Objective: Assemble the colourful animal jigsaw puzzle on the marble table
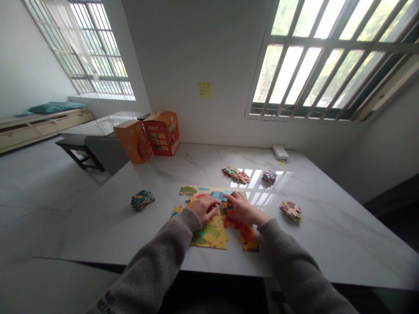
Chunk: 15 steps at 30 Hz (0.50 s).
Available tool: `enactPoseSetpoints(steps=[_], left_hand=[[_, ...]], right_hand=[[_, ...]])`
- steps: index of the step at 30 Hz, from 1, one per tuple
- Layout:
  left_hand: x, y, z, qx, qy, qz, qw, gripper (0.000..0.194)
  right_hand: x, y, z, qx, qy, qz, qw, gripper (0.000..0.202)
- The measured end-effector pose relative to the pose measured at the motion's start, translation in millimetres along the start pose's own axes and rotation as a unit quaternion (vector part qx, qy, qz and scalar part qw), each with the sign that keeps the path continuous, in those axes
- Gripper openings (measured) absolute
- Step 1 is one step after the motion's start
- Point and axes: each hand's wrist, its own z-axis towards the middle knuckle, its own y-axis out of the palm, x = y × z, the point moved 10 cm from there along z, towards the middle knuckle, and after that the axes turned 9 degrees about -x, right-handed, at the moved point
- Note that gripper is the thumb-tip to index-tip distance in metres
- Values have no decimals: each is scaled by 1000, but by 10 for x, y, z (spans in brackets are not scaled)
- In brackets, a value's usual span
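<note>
A colourful jigsaw puzzle (pixel 209 235), partly joined, lies flat on the white marbled table, with gaps at its lower right and left side. My left hand (pixel 206 208) rests over its upper middle, fingers curled; whether a piece is under them is hidden. Close beside it on the right, my right hand (pixel 241 209) has its thumb and fingers closed around a small dark-patterned puzzle piece (pixel 224 207) at the puzzle's surface. Both hands hide part of the picture beneath them.
Loose pieces form piles at the left (pixel 142 200), back (pixel 235 174), back right (pixel 269 176) and right (pixel 291 210). Two orange boxes (pixel 163 133) stand at the back left corner. A white power strip (pixel 280 153) lies near the wall. The table's front edge (pixel 229 274) is close.
</note>
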Motion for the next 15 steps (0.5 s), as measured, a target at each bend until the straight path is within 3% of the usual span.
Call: enactPoseSetpoints(steps=[7,12,15], left_hand=[[-104,21,-1,3,-40,-69,997,24],[-145,6,2,-1,-70,-165,984,34],[-216,-38,8,36,-98,-241,965,37]], right_hand=[[-59,-49,-24,29,-7,45,999,49],[29,19,-1,8,20,199,980,39],[-75,31,2,-18,-16,272,962,42]])
